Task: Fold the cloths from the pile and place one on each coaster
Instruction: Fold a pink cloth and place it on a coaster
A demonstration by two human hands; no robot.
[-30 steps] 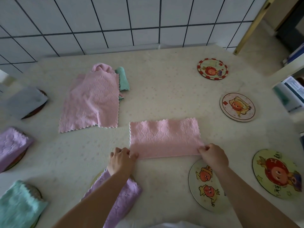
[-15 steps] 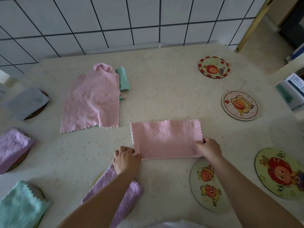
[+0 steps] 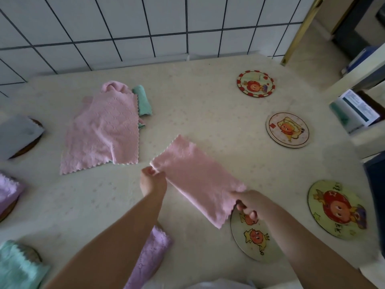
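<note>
A folded pink cloth [image 3: 198, 180] hangs in the air over the table's middle, slanting from upper left to lower right. My left hand [image 3: 153, 182] pinches its left end and my right hand [image 3: 250, 202] grips its right end, just above a cartoon coaster [image 3: 253, 238]. The pile [image 3: 104, 128] at the back left holds a spread pink cloth over a green cloth [image 3: 143, 100]. Three more bare coasters lie on the right: [image 3: 255, 83], [image 3: 287, 129], [image 3: 337, 209]. A folded purple cloth [image 3: 152, 253] lies under my left forearm.
At the left edge, folded cloths cover coasters: grey [image 3: 18, 134], purple [image 3: 8, 190] and green [image 3: 18, 268]. A tiled wall [image 3: 145, 28] runs behind the table. A box [image 3: 354, 110] sits on a shelf past the right edge.
Both hands have lifted the folded pink cloth off the table and turned it; it lay flat before, and its right end now hangs over the near coaster.
</note>
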